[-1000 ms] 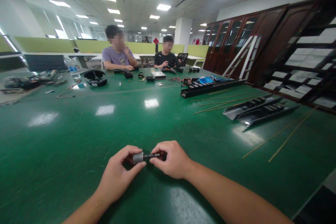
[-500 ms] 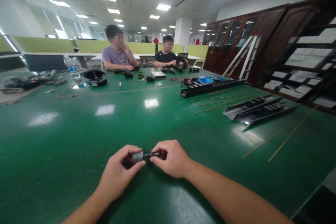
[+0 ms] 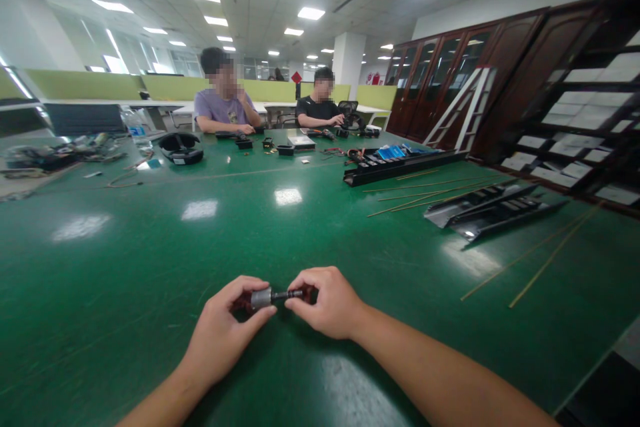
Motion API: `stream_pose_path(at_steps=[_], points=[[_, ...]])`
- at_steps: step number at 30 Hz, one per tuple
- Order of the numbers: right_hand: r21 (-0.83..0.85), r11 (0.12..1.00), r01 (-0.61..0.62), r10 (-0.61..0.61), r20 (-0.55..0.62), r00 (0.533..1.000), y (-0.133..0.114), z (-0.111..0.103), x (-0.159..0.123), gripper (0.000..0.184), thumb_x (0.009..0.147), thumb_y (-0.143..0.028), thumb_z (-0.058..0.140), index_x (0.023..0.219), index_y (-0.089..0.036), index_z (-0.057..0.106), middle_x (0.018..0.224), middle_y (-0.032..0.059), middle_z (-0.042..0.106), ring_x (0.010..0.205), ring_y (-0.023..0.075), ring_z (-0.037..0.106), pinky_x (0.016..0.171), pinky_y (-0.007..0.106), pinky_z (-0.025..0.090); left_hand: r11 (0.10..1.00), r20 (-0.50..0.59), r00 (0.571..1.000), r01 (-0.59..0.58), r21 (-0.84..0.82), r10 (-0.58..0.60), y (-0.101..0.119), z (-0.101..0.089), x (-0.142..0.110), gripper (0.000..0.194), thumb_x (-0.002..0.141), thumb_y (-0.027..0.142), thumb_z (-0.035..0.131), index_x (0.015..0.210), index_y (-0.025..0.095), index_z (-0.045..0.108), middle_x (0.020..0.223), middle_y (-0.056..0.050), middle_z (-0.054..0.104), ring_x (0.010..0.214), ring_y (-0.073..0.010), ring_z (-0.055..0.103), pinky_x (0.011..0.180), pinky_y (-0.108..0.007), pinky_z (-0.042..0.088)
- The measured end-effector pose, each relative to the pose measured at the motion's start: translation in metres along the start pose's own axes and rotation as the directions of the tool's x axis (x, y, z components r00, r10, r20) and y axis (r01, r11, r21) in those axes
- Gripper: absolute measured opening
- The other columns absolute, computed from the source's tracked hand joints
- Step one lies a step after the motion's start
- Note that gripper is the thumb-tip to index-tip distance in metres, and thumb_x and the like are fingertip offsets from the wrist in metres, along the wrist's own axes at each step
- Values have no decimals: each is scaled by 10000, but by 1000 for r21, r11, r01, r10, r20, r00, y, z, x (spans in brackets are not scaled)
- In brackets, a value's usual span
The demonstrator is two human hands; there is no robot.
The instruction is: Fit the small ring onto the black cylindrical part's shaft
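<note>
Close in front of me, just over the green table (image 3: pixel 240 227), is a small metal part with a silver cylinder (image 3: pixel 261 299) and a thin dark shaft (image 3: pixel 286 295); it looks like a motor rotor, though its kind is not certain. My left hand (image 3: pixel 225 320) has thumb and fingers closed round the cylinder's end. The shaft's right end is pinched by my right hand (image 3: pixel 325 303). Something reddish brown shows inside the left hand's grip, mostly hidden by the fingers.
Dark metal channels (image 3: pixel 490 213) and thin rods (image 3: pixel 530 267) lie to the right. Farther back are a long black rail (image 3: pixel 400 167), a black headset (image 3: pixel 181 148) and small black parts (image 3: pixel 286 150). Two people sit across the table. A ladder (image 3: pixel 465 107) stands by the cabinets.
My hands and the metal part hold nearly the same place. Across the table, the person in black has shifted a little, and the dark object at their hands sits differently.
</note>
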State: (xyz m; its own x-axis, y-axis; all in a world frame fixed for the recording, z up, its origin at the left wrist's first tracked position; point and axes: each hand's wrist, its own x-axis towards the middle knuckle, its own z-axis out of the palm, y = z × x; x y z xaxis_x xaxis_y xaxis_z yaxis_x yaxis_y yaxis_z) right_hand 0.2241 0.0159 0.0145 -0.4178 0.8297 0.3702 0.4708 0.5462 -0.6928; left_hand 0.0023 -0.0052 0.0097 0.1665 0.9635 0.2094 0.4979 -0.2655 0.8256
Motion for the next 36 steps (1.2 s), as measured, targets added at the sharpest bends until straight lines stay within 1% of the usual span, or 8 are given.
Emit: stream_pose_path(at_steps=[19,36], points=[[-6,1000,10,-10,-7,1000,2,-2,1,73,773,-240,692,826,-191,702,707,-5,674,621,122,600,609,224,423,1000,-8,1000,11,-26,-11,2,-1,0,314,788,421,722,1029,236,644,1036,-27,667,932,-196,664,862,-317,541],[-15,1000,5,-5,1,1000,-1,-4,1,80,777,-254,692,823,-189,703,710,3,679,630,132,607,622,235,435,1000,-20,1000,-3,-8,3,4,-2,0,322,785,431,718,1021,220,660,1030,-53,684,921,-220,677,852,-340,565]])
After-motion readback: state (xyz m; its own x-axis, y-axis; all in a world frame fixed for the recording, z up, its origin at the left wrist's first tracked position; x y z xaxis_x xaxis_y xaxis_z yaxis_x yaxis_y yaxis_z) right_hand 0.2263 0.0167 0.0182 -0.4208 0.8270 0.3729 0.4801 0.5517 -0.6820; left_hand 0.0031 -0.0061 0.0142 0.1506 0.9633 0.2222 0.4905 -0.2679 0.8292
